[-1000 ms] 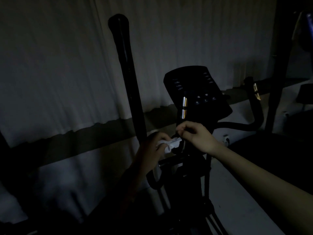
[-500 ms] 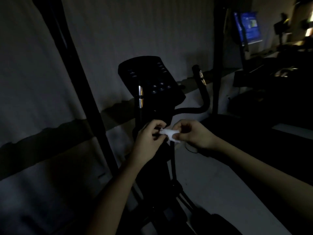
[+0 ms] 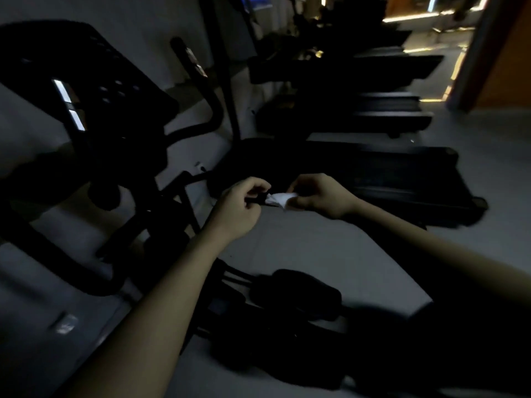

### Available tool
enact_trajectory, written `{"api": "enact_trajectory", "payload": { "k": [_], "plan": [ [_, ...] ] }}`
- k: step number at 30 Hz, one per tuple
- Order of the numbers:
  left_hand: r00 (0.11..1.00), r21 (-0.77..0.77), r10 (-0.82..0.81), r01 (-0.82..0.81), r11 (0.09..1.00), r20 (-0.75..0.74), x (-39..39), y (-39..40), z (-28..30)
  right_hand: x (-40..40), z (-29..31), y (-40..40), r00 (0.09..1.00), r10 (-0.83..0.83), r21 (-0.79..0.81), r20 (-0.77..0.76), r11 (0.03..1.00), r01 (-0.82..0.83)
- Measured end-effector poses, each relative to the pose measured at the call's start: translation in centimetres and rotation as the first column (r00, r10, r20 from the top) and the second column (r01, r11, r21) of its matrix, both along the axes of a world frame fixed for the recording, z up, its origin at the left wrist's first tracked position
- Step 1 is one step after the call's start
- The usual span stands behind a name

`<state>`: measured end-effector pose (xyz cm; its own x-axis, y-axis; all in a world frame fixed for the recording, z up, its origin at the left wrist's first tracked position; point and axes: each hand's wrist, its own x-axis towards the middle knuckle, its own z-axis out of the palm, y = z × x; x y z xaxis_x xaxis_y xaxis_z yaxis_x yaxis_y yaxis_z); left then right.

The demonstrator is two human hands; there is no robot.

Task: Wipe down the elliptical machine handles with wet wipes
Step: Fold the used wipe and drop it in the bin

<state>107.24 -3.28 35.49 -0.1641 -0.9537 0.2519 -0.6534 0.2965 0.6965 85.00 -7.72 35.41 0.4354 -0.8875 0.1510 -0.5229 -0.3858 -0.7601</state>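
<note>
Black oval elliptical pedal (image 3: pixel 296 294) nearest, on pale grey floor (image 3: pixel 316 248). Above it, left hand (image 3: pixel 238 208) and right hand (image 3: pixel 321 196) each pinch the small crumpled white wet wipe (image 3: pixel 278 199) with curled fingers; wipe stretched left-right between them. Black elliptical console (image 3: pixel 94 90) and curved black handle (image 3: pixel 201 96) far left, untouched. Dark treadmills (image 3: pixel 359 168) beyond.
</note>
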Motion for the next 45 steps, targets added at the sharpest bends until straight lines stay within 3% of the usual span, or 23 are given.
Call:
{"api": "enact_trajectory", "payload": {
  "k": [9,19,24,34,39,45],
  "plan": [
    [0.953,0.096,-0.282,0.273,0.957,0.107,-16.2,0.2,-4.4,-16.3,-5.2,6.5,0.966,-0.260,0.126,0.002,0.958,0.257],
    [0.774,0.181,-0.545,0.515,0.838,0.322,-44.0,5.0,-10.1,-42.7,-11.3,17.2,0.850,-0.509,0.159,-0.132,0.836,0.526],
    [0.691,0.223,-0.649,0.611,0.760,0.318,-56.6,8.6,-12.2,-54.1,-13.4,23.8,0.762,-0.624,0.127,-0.172,0.753,0.645],
    [0.448,0.246,-0.835,0.812,0.530,0.321,-79.5,13.2,-15.6,-72.1,-16.6,34.8,0.522,-0.830,0.248,-0.196,0.473,0.845],
    [0.285,0.215,-0.866,0.893,0.395,0.411,-90.8,15.4,-19.0,-80.1,-19.8,39.4,0.374,-0.901,0.274,-0.222,0.310,0.910],
    [0.156,0.234,-0.880,0.929,0.285,0.449,-102.3,18.1,-23.6,-89.0,-24.1,43.9,0.187,-0.963,0.328,-0.195,0.116,0.938]
  ]
}}
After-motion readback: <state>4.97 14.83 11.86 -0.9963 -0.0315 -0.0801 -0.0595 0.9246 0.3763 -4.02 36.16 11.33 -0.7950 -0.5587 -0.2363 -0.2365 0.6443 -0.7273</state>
